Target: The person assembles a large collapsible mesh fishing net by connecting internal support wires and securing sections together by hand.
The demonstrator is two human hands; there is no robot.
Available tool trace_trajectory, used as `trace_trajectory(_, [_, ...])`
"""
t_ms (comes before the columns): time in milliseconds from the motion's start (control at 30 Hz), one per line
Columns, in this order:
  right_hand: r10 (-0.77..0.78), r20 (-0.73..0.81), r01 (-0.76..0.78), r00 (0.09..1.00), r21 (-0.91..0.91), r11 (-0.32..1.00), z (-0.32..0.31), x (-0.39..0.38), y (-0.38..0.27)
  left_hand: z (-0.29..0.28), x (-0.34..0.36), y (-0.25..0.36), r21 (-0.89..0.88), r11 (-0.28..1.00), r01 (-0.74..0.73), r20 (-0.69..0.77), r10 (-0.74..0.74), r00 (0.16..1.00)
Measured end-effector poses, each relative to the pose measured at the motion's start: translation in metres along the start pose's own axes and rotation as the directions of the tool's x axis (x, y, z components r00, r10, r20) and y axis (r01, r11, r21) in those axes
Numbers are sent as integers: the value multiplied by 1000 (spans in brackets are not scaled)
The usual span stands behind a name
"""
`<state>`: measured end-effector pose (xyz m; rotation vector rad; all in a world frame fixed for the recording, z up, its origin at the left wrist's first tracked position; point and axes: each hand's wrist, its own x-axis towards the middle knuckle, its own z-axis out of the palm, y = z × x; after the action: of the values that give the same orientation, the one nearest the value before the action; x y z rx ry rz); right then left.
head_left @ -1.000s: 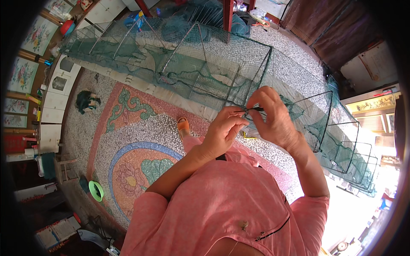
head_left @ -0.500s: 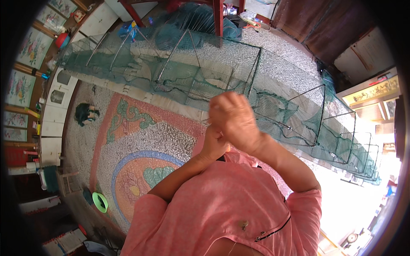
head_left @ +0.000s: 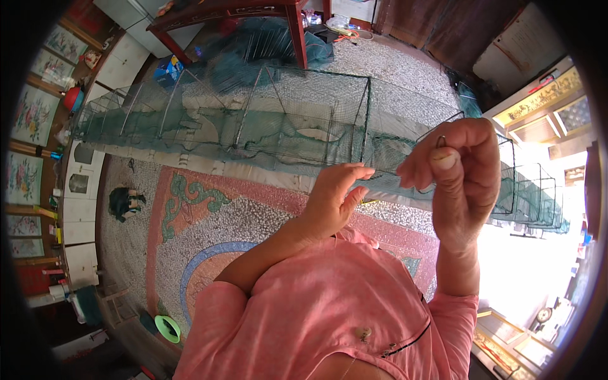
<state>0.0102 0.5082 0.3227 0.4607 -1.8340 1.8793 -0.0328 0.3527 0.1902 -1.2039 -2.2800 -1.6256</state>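
Note:
Between the thumb and forefinger of my right hand, raised in front of my chest at the right, a small thin metal loop pokes up; the rest of it is covered by the fingers. My left hand is held lower and to the left, its fingers stretched toward the right hand and the thumb apart, with nothing visible in it. Behind both hands, a long green mesh net trap on square dark frames stretches across the room from left to right. Neither hand appears to touch the net.
A red wooden table stands at the back, with a heap of dark green netting beneath it. A blue box sits beside the heap. White cabinets line the left side. A green basin is on the patterned floor.
My hands were together before my chest and have come apart. The right hand has moved right and turned, showing the metal loop; the left hand has opened. The view has shifted slightly.

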Motion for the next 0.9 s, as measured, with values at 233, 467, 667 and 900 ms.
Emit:
trace_trajectory(233, [503,-90,-384,859,-763,520,-60,-34,-30,-47,26,-32,-375,872,314,366,-173,915])
trace_trajectory(467, [228,-641,-644,733,-545,538,-76,-59,2,-49,59,-33,-370,834,408,471,-210,857])
trace_trajectory(667, [358,-91,-325,929,-661,677,-34,-76,14,-48,76,-46,-464,691,554,544,-270,794])
trace_trajectory(900, [376,-252,-436,891,-706,559,-7,-102,68,-39,85,-61,-312,820,480,589,-229,775])
